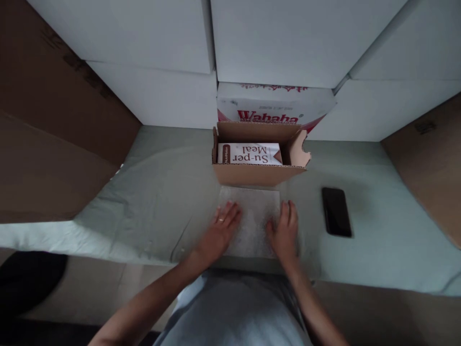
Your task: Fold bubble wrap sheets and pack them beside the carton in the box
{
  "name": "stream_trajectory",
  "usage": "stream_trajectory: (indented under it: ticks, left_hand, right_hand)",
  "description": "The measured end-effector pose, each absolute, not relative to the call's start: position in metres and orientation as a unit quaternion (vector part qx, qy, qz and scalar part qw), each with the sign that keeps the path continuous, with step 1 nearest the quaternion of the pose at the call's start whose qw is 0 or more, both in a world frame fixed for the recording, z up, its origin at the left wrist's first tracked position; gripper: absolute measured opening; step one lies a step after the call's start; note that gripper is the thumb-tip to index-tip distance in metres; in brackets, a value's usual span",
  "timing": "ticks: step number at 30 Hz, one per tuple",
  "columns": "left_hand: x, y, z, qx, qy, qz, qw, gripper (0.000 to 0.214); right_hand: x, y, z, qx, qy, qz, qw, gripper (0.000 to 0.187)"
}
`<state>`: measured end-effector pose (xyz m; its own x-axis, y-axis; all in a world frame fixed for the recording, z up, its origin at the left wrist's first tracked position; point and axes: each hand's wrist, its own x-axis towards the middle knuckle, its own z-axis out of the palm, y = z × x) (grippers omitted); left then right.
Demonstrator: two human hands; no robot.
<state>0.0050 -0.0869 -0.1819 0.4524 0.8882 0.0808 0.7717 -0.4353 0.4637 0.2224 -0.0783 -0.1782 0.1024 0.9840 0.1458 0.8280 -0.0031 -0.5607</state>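
A sheet of bubble wrap (pixel 252 216) lies flat on the grey-green table cover in front of me. My left hand (pixel 219 230) rests on its left edge with the fingers stretched out flat and a ring showing. My right hand (pixel 284 230) lies flat on the sheet's right edge, fingers together and extended. Just beyond the sheet stands a small open brown cardboard box (pixel 257 174). Inside it lies a white carton (pixel 248 154) printed "Su-per Meal".
A black phone (pixel 336 211) lies face down to the right of my hands. Behind the small box sits a white "Wahaha" carton (pixel 273 103) under stacked white boxes (pixel 154 43). Brown cardboard (pixel 54 125) leans at the left and at the right (pixel 428 163).
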Motion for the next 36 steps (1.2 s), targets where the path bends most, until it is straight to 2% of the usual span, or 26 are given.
stream_trajectory:
  ticks: [2, 6, 10, 15, 19, 24, 28, 31, 34, 36]
  left_hand:
    - [0.013, -0.076, -0.176, 0.85, 0.465, 0.139, 0.207, 0.063]
    - [0.029, -0.054, -0.183, 0.841, 0.475, 0.154, 0.207, 0.059]
    - [0.025, -0.046, -0.203, 0.848, 0.476, 0.133, 0.19, 0.054]
    - [0.01, -0.051, -0.21, 0.851, 0.473, 0.14, 0.182, 0.067]
    - [0.014, -0.051, -0.203, 0.845, 0.48, 0.141, 0.19, 0.064]
    - [0.033, -0.035, -0.195, 0.861, 0.45, 0.156, 0.177, 0.051]
    - [0.028, -0.026, -0.202, 0.87, 0.458, 0.123, 0.138, 0.061]
    - [0.016, -0.033, -0.205, 0.865, 0.479, 0.098, 0.113, 0.068]
    - [0.014, -0.051, -0.2, 0.859, 0.495, 0.082, 0.097, 0.058]
    - [0.019, -0.065, -0.196, 0.873, 0.47, 0.079, 0.1, 0.054]
  right_hand:
    - [0.212, -0.077, -0.179, -0.653, -0.706, 0.135, 0.241, 0.063]
    - [0.183, -0.067, -0.192, -0.562, -0.781, 0.196, 0.188, 0.062]
    - [0.174, -0.061, -0.204, -0.549, -0.796, 0.205, 0.15, 0.058]
    - [0.215, -0.065, -0.201, -0.579, -0.792, 0.157, 0.114, 0.063]
    - [0.237, -0.062, -0.194, -0.656, -0.741, 0.087, 0.117, 0.066]
    - [0.209, -0.047, -0.192, -0.58, -0.8, 0.115, 0.1, 0.055]
    - [0.206, -0.041, -0.199, -0.569, -0.809, 0.122, 0.083, 0.057]
    - [0.227, -0.047, -0.2, -0.615, -0.778, 0.094, 0.088, 0.059]
    - [0.237, -0.064, -0.197, -0.657, -0.744, 0.062, 0.104, 0.062]
    - [0.229, -0.08, -0.197, -0.632, -0.765, 0.069, 0.103, 0.061]
